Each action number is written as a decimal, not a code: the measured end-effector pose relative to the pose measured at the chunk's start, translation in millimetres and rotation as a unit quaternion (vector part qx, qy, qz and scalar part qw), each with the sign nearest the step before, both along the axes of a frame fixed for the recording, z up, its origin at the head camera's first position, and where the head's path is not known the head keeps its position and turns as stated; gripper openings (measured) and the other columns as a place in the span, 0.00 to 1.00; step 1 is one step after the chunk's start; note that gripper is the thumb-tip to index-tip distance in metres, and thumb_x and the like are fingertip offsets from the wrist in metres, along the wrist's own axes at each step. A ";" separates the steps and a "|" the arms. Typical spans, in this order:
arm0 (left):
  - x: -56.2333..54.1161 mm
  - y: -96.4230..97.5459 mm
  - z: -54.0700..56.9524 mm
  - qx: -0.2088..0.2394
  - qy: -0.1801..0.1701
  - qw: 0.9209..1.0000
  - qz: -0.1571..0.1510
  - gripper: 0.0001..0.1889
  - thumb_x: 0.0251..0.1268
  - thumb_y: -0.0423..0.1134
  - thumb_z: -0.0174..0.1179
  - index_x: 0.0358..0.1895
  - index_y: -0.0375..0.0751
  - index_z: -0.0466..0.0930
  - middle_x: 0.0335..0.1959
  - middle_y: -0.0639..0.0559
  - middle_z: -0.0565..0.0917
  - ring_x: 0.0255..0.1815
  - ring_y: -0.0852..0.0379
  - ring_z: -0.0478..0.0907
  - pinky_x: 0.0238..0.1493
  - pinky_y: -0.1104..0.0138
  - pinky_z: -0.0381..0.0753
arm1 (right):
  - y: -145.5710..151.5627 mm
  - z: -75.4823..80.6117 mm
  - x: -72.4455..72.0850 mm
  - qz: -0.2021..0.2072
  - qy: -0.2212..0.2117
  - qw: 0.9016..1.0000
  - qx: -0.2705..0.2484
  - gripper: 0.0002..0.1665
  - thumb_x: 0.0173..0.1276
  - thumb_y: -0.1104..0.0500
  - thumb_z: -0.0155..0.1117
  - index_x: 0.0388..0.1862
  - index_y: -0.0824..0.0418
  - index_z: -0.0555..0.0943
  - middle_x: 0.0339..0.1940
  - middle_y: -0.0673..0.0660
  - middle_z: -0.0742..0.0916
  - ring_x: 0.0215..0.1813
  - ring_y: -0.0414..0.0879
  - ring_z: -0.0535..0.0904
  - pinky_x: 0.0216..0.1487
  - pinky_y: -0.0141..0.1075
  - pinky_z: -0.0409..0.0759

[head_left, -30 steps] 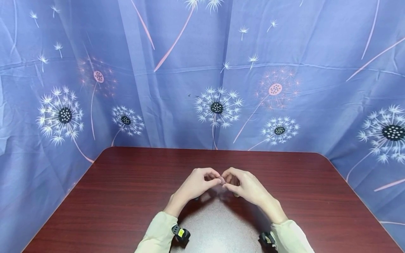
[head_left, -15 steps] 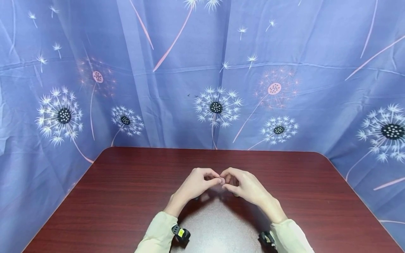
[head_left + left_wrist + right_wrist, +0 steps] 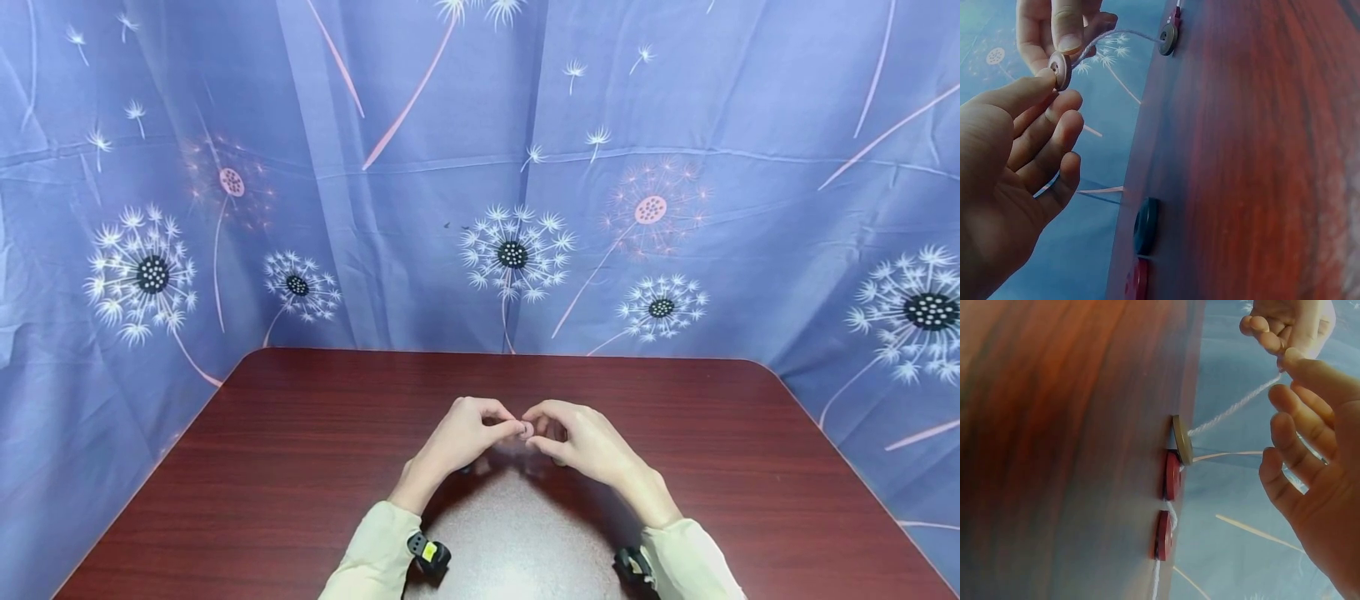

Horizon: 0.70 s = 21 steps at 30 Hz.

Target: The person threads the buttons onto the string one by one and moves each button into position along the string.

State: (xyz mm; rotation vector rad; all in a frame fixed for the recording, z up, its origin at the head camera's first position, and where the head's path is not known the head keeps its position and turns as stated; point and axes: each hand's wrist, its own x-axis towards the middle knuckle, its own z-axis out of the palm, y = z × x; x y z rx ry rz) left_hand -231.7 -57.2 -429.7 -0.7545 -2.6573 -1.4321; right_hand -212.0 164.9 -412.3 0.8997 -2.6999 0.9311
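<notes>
Pinches a small brown, round, holed button [image 3: 1062,71] on edge above the tabletop [image 3: 337,433], left grip [image 3: 459,440] at the holed face, right grip [image 3: 588,438] around the rim. Turns that face left, with both hands equally near. Trails a pale twisted cord [image 3: 1235,407] downward to an olive round button [image 3: 1182,441] at right. Shows no readable brand or writing.

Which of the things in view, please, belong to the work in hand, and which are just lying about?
Seemingly in the job:
pinched brown button
pale string
olive button
two red buttons on the string

Seemingly just lying about, perhaps spares:
dark teal button
separate red button
</notes>
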 end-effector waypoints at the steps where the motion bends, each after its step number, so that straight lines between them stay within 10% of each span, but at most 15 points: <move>1: -0.4 -0.4 -0.2 -0.002 0.002 1.000 -0.001 0.07 0.60 0.56 0.67 0.31 0.62 0.88 0.29 0.70 0.86 0.32 0.70 0.79 0.36 0.72 0.78 | 0.0 0.0 0.0 0.001 -0.002 1.000 0.000 0.14 0.64 0.51 0.71 0.48 0.41 0.82 0.26 0.36 0.82 0.18 0.31 0.76 0.26 0.28 0.75; 21: -2.3 -8.1 2.4 -0.021 -0.015 0.999 -0.032 0.04 0.64 0.49 0.66 0.33 0.58 0.86 0.28 0.66 0.85 0.30 0.69 0.80 0.35 0.71 0.79 | 2.8 -1.8 -0.9 0.010 -0.037 0.999 0.001 0.13 0.66 0.49 0.69 0.49 0.43 0.82 0.27 0.37 0.83 0.20 0.33 0.78 0.28 0.29 0.76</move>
